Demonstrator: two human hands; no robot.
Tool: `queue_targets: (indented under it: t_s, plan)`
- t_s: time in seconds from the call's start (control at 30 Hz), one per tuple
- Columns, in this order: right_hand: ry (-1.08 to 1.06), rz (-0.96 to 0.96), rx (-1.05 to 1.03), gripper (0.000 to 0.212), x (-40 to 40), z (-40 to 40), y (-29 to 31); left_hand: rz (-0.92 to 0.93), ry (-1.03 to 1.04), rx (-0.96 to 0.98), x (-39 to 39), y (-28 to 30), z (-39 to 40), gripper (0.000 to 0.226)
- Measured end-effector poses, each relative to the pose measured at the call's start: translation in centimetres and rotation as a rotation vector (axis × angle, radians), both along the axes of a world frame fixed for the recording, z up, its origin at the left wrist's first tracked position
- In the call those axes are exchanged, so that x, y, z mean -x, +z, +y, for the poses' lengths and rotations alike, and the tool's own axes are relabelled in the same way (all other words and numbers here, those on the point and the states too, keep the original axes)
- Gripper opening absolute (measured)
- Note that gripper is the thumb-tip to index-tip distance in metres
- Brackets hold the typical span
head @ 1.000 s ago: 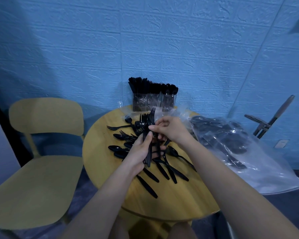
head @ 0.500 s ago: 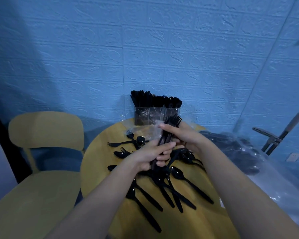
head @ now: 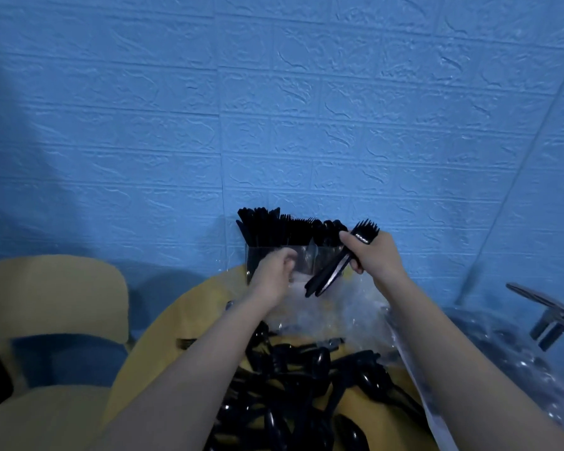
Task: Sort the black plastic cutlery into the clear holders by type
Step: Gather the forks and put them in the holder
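The right hand [head: 373, 255] grips a bundle of forks [head: 345, 258], tines up for the clear holders [head: 274, 258], while the left hand [head: 274, 271] curls empty.

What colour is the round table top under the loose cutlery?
Yellow, a light wood-like tone; the table top shows best in the head view, left of the forearms.
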State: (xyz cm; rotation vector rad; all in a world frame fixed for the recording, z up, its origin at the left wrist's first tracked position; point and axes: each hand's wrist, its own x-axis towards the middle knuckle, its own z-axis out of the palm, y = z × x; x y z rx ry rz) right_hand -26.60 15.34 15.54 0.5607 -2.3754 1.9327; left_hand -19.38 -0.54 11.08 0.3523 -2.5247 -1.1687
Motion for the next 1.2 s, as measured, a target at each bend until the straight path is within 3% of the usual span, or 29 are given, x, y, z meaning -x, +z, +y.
queue_targets:
  t_s: [0.17,0.33,0.77,0.87,0.97,1.07,1.2]
  plan:
    - [-0.254,0.06,0.054,0.029,4.8,-2.2,0.0,-0.118,-0.02,0.495,5.4,-1.5,-2.4,0.07]
    - [-0.3,0.141,0.102,0.026,6.7,-4.6,0.1,-0.18,0.056,0.754,6.8,-1.9,-2.8,0.061]
    - [-0.272,0.299,-0.002,0.026,8.8,-8.4,-0.8,-0.013,0.066,0.527,6.7,-2.6,-3.1,0.033]
    - [-0.24,0.383,-0.144,0.014,8.5,-9.5,-1.6,0.005,0.069,0.477,6.8,-2.7,-3.3,0.029]
    - [-0.239,0.482,-0.461,0.034,8.0,-10.2,-2.7,0.053,0.081,0.418,6.9,-2.7,-3.3,0.021]
    - [-0.217,0.714,-0.72,0.046,8.1,-10.5,-4.9,0.116,0.078,0.383,6.6,-2.6,-3.2,0.022]
    - [-0.234,0.828,-0.716,0.052,7.7,-9.9,-5.8,0.117,0.047,0.363,6.0,-2.6,-3.4,0.028]
